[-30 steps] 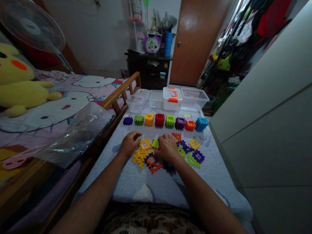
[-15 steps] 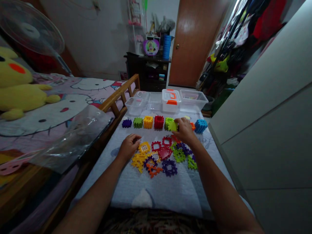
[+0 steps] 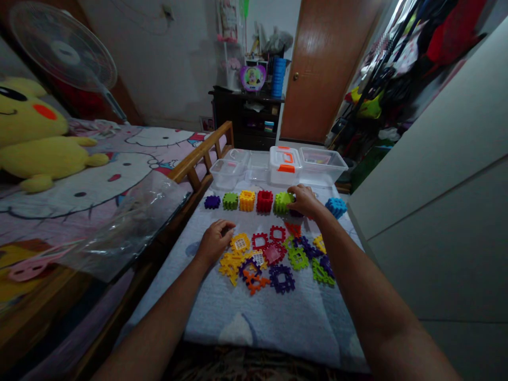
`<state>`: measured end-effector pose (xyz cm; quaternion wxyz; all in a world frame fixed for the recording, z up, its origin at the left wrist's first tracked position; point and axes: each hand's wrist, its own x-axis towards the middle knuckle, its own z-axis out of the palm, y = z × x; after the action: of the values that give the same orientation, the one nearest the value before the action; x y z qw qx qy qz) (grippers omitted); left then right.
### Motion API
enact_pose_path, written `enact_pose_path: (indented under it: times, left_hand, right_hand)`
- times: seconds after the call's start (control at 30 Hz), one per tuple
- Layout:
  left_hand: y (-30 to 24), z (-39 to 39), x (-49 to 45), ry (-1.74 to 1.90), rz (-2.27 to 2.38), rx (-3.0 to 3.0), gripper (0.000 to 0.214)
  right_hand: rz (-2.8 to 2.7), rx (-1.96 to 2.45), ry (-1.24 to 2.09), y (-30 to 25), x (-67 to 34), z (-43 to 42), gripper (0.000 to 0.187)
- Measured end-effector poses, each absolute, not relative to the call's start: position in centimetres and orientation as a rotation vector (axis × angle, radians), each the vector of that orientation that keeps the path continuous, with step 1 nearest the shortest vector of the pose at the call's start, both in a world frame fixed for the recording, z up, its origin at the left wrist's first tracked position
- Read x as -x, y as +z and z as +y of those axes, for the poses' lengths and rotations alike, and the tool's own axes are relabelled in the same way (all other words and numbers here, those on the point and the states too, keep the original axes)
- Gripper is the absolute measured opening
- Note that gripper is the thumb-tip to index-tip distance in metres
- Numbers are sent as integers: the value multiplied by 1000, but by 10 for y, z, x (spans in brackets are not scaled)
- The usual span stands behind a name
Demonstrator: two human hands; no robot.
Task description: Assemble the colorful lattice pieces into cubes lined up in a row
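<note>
A row of assembled plastic cubes stands across the far part of the padded table [image 3: 278,317]: purple [image 3: 212,201], green [image 3: 229,200], yellow [image 3: 246,200], red [image 3: 264,201], light green [image 3: 282,203] and blue [image 3: 336,207]. My right hand [image 3: 304,200] reaches to the row, fingers curled against the light green cube, covering the cubes behind it. Loose flat interlocking tiles [image 3: 273,254] in several colours lie in a heap nearer to me. My left hand [image 3: 214,239] rests loosely curled at the heap's left edge, beside a yellow tile [image 3: 240,243].
Clear plastic boxes [image 3: 228,172] and an orange-latched box [image 3: 284,164] stand behind the cubes. A bed with a wooden rail [image 3: 200,156], a clear plastic bag [image 3: 130,222] and a yellow plush toy [image 3: 35,137] lies left. A grey cabinet wall [image 3: 436,185] rises right.
My right hand left the tile heap carrying a light green tile, moved up to the cube row and now sits at the light green cube. The left hand stayed put.
</note>
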<state>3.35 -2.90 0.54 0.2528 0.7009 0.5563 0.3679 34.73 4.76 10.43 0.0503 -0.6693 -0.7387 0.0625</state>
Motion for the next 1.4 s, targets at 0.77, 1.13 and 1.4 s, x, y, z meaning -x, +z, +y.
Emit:
enact_pose_path:
  times: [0.77,1.13,1.4]
  left_hand:
    - [6,-31,-33,973,1489,-1960,17]
    - [8,-29,-33,910,1453,-2028,19]
    - [5,-29,-32,949,1463,-2003,19]
  right_hand:
    - [-1983,1674,255,97,-394,-2,37]
    - [-1981,2108,329,46,-445,-84,33]
    - [-1903,2176,305,27,-438,-83,41]
